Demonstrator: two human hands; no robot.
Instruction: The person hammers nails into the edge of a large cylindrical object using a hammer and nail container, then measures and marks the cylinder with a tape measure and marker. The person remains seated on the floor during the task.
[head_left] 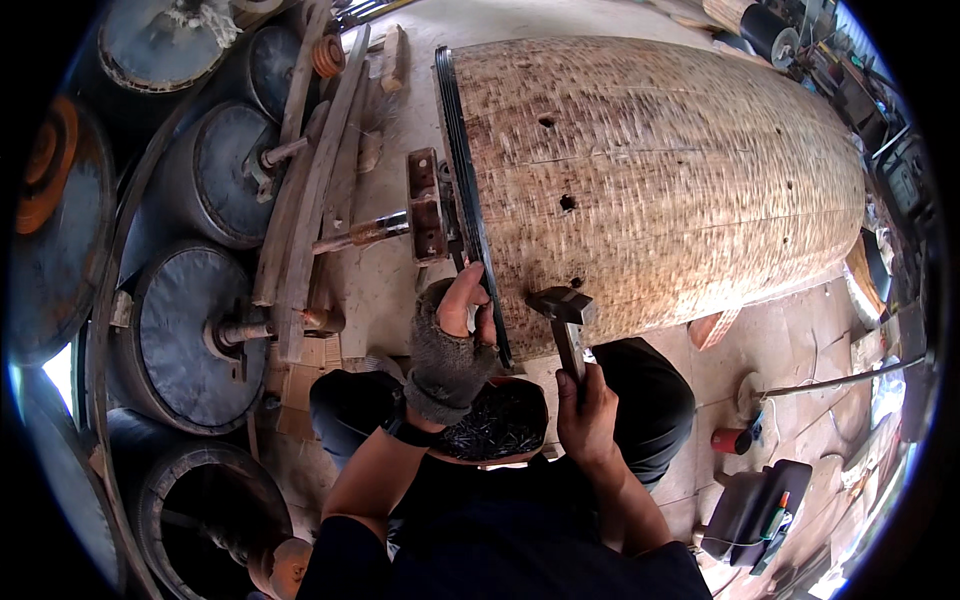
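Observation:
A large wooden cylinder [660, 170] with a rough, chiselled surface and a few dark holes lies across the view in front of me. Black banding [462, 165] runs around its left end. My left hand [455, 335], in a grey fingerless glove, is at the lower part of that banding with fingers closed; what they pinch, if anything, is hidden. My right hand [587, 415] grips a hammer [568, 325] by its handle, the head close to the cylinder's lower left surface. Between my knees sits a bowl [541, 425] full of small dark nails [490, 420].
Several dark metal-ended drums [190, 335] line the left side, with long wooden planks [325, 190] beside them. A rusty shaft and bracket [427, 205] stand at the cylinder's left end. On the right are a red can [731, 440] and a dark stool [755, 510].

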